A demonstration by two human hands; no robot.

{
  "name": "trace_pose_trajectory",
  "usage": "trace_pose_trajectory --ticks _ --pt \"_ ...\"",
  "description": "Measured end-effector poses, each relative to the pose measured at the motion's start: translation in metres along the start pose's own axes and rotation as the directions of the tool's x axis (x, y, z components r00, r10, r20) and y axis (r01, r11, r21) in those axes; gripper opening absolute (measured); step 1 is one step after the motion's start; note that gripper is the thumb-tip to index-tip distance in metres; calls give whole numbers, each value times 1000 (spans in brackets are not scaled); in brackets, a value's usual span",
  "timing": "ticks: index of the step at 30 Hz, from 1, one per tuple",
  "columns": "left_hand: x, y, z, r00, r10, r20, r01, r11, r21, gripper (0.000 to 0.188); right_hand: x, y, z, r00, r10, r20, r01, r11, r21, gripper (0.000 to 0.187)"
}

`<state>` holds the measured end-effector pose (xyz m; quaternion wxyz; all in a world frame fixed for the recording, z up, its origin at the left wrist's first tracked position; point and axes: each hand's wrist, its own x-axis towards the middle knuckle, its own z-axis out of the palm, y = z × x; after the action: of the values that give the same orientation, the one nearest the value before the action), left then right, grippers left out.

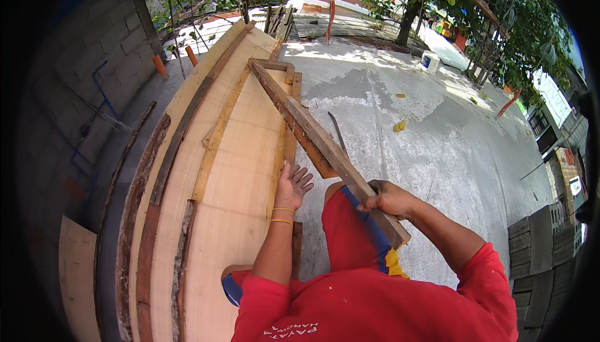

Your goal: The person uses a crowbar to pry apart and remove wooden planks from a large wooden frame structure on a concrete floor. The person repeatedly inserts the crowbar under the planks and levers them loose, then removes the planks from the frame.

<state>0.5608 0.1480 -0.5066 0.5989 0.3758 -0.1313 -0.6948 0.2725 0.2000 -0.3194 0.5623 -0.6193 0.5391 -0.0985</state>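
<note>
My right hand [389, 201] is wrapped round the near end of a squared wooden beam [340, 162], which slants away to the upper left. My left hand [292, 186] is open, palm up and fingers spread, over the right edge of a long plywood panel [240, 148], and holds nothing. Rough wooden battens [215, 133] run lengthwise along the panel. Beside and partly behind the beam lies another length of wood [275, 89], joined at its far end to a short crosspiece [272, 64]. A thin dark curved bar [337, 131] is on the concrete just right of the beam.
A block wall [106, 36] stands at left, with orange pipe stubs [191, 56] near it. Stacked hollow blocks [531, 248] rise at right. A white bucket [429, 61] and upright red-topped bars [330, 20] stand farther off on the concrete floor [437, 154], beside trees.
</note>
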Motion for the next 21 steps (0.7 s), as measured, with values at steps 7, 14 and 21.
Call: trace_pose_trajectory --ticks 7,14,21 --pt "101 -40 70 997 3 79 12 981 -192 81 1 47 -55 1000 9 24 -8 1000 -16 83" --pt "114 -76 119 992 -69 106 87 981 -174 58 0 126 -71 998 -55 -29 60 975 213 82" --pt "106 -92 181 991 133 -34 -123 971 204 66 -19 194 -76 986 -83 145 -35 746 665 57"
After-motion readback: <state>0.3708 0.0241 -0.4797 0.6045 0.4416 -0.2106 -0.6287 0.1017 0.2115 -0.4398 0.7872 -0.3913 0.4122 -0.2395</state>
